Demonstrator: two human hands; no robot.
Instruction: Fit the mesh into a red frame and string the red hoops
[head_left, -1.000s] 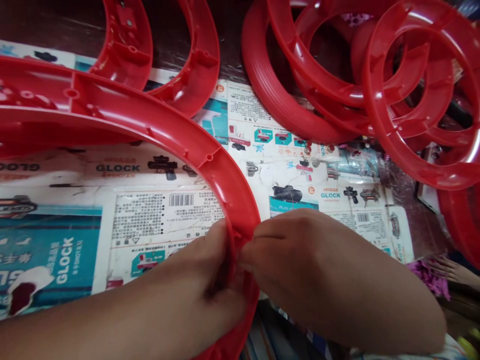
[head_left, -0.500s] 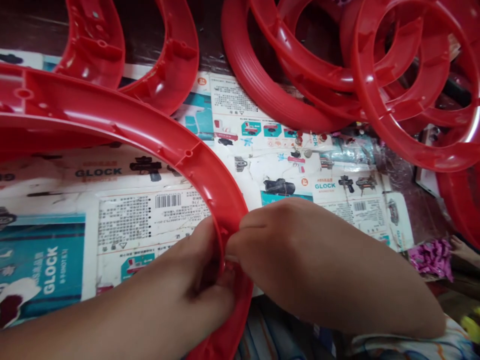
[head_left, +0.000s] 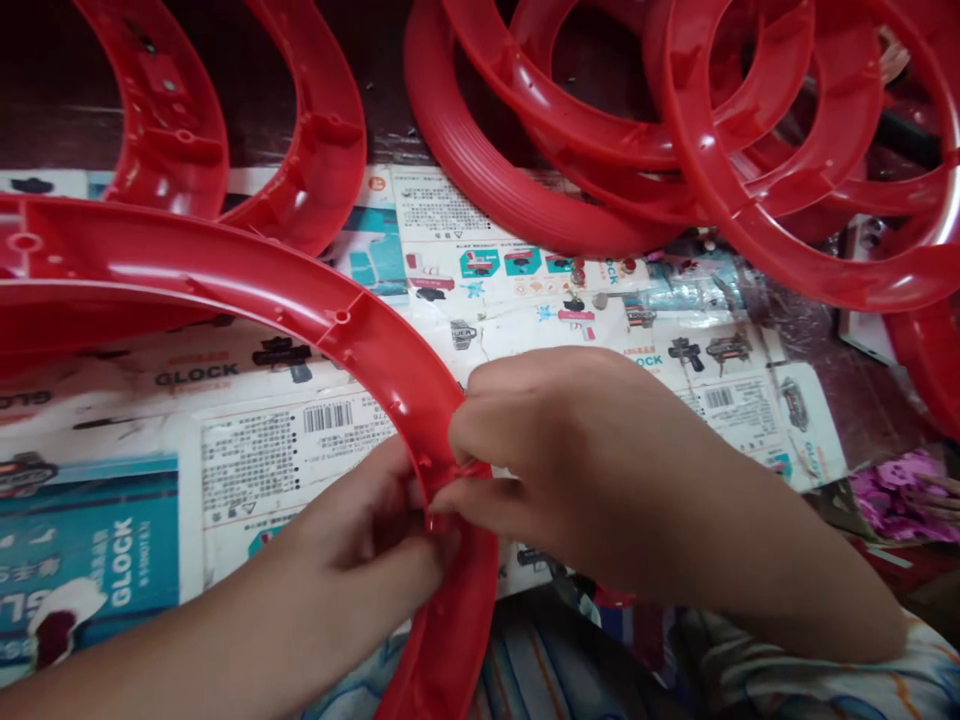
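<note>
A large red plastic ring (head_left: 390, 355) with a hollow, ribbed channel faces up, curving from the left edge down to the front. My left hand (head_left: 375, 555) grips its inner rim at the right-hand bend, with the thumb over the edge and the other fingers partly hidden beneath. At the same spot, my right hand (head_left: 540, 440) has thumb and forefinger pinched together inside the channel. Whatever sits between those fingertips is too small or too covered to make out. Small ribs and a round screw post (head_left: 342, 317) stand in the channel.
Flattened printed cardboard (head_left: 315, 470) covers the dark table. More red half-rings (head_left: 315, 180) lie at the back left, and a pile of red rings (head_left: 540, 205) fills the back right. Pink pieces (head_left: 904, 495) lie at the right, near part of another person's hand (head_left: 941, 497).
My right hand's thumb and forefinger have shifted slightly left over the channel, and its thumb shows more plainly. My left hand keeps its hold on the ring. The whole view has tilted a little.
</note>
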